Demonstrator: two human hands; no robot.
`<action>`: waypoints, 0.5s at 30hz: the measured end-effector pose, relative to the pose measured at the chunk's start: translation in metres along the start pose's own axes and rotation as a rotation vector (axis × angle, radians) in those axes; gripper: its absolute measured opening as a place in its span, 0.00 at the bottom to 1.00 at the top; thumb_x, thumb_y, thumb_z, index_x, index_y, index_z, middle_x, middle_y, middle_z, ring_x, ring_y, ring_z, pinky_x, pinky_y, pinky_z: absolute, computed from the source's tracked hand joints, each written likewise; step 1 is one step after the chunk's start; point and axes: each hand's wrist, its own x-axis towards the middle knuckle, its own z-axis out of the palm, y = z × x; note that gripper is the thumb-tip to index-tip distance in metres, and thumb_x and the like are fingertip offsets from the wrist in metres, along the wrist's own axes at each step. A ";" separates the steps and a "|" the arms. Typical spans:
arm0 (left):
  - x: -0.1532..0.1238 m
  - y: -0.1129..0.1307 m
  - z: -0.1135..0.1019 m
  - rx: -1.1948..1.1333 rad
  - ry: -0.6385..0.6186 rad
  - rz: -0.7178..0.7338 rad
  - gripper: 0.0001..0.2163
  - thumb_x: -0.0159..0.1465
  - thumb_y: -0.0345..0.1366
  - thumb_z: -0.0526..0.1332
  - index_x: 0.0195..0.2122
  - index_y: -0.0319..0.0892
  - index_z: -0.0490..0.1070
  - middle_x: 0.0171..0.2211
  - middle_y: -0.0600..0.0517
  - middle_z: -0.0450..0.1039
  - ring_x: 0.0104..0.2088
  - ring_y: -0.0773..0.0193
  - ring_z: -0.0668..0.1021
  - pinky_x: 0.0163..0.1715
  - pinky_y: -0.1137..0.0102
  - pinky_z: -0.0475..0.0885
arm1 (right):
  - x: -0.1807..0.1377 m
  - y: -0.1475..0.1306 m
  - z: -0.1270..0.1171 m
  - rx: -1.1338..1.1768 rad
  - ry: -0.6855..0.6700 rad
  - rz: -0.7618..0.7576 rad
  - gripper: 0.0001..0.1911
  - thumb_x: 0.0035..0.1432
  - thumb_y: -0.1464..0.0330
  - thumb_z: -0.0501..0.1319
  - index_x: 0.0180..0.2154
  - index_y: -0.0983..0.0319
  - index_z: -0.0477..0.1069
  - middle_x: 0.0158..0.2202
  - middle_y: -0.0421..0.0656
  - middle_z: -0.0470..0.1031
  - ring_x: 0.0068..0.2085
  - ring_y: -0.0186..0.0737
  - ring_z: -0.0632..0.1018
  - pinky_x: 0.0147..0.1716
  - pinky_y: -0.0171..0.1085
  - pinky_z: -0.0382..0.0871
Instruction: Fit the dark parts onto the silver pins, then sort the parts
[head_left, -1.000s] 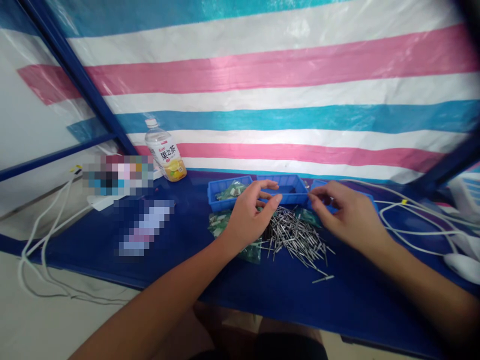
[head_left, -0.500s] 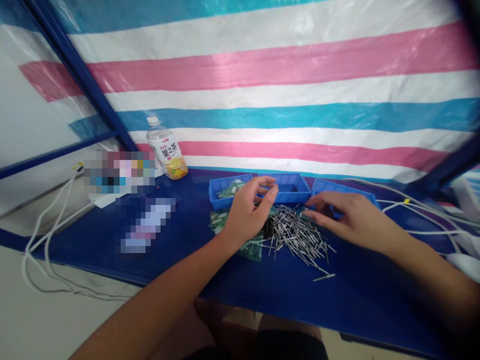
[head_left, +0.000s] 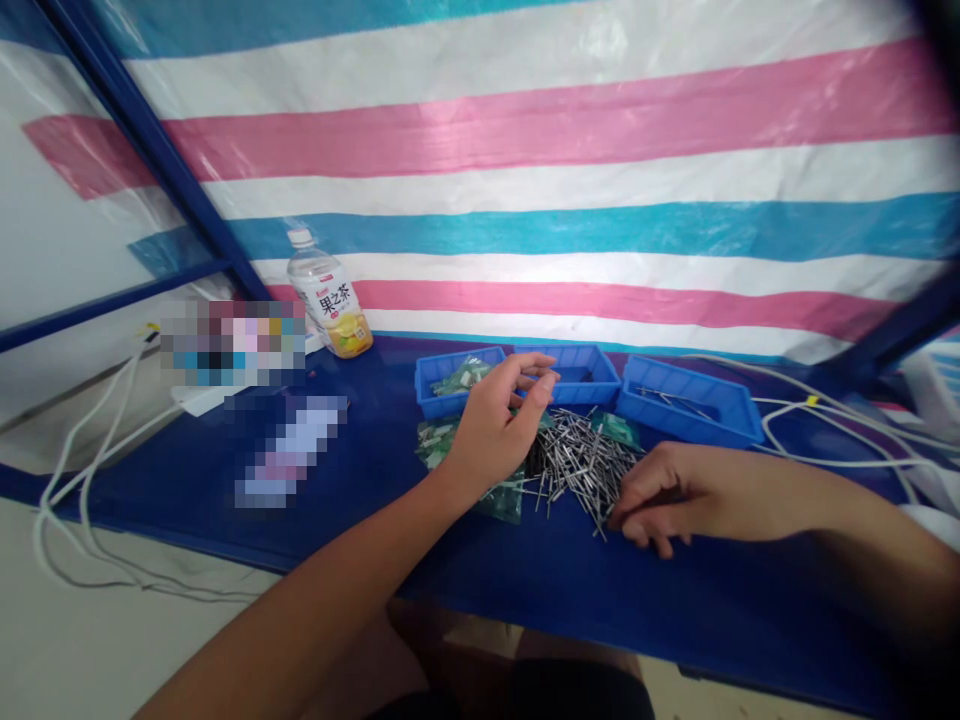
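A heap of thin silver metal pins that look like blind rivets [head_left: 574,460] lies on the blue table. My left hand [head_left: 499,415] hovers at the heap's left side, over green-tinted plastic bags [head_left: 504,500]. Its fingers are loosely curved, the thumb stands apart, and nothing shows in them. At the heap's front right edge is my right hand [head_left: 664,500], fingers closed and bent down onto the outer pins. Whatever they grip is hidden. Another green bag [head_left: 616,430] pokes out behind the heap.
Three blue bins stand behind the heap: a left bin [head_left: 424,400] with small green bags, a middle bin [head_left: 592,362], and a right bin [head_left: 690,425] holding a few pins. A drink bottle [head_left: 330,300] stands back left. White cables [head_left: 825,455] run along the right.
My right hand has moved from beside the right bin down to the heap's front right edge and closed. The right bin now shows, and the stray pin in front is out of sight.
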 end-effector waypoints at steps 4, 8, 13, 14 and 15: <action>0.000 -0.001 0.000 0.012 0.000 0.000 0.15 0.76 0.45 0.60 0.57 0.45 0.74 0.52 0.44 0.81 0.49 0.56 0.84 0.41 0.64 0.81 | 0.008 0.004 0.000 -0.044 0.097 0.005 0.13 0.73 0.59 0.63 0.48 0.56 0.85 0.37 0.43 0.84 0.33 0.38 0.84 0.27 0.33 0.77; 0.000 -0.002 0.001 0.011 0.005 0.014 0.14 0.76 0.45 0.60 0.57 0.45 0.74 0.51 0.45 0.81 0.48 0.56 0.84 0.43 0.63 0.82 | 0.015 0.002 0.000 -0.187 0.196 -0.010 0.18 0.74 0.54 0.61 0.49 0.58 0.84 0.34 0.43 0.81 0.29 0.37 0.81 0.26 0.34 0.74; 0.000 -0.002 0.002 0.013 -0.004 0.012 0.14 0.75 0.44 0.61 0.56 0.45 0.76 0.51 0.44 0.82 0.48 0.55 0.85 0.45 0.62 0.82 | 0.018 0.001 0.000 -0.529 0.391 -0.142 0.12 0.74 0.64 0.60 0.39 0.57 0.81 0.31 0.41 0.81 0.31 0.37 0.79 0.32 0.38 0.70; 0.000 -0.002 0.002 0.015 -0.007 0.012 0.13 0.75 0.44 0.61 0.55 0.44 0.76 0.52 0.44 0.82 0.48 0.55 0.85 0.45 0.62 0.82 | 0.018 0.002 0.000 -0.571 0.426 -0.154 0.11 0.73 0.65 0.60 0.38 0.57 0.79 0.32 0.41 0.81 0.31 0.37 0.79 0.32 0.39 0.69; 0.000 -0.002 0.002 0.019 -0.008 0.012 0.13 0.75 0.44 0.61 0.55 0.44 0.76 0.52 0.44 0.82 0.48 0.55 0.85 0.45 0.62 0.82 | 0.018 0.003 -0.001 -0.602 0.462 -0.163 0.11 0.73 0.65 0.60 0.38 0.57 0.79 0.32 0.40 0.81 0.31 0.37 0.78 0.32 0.39 0.69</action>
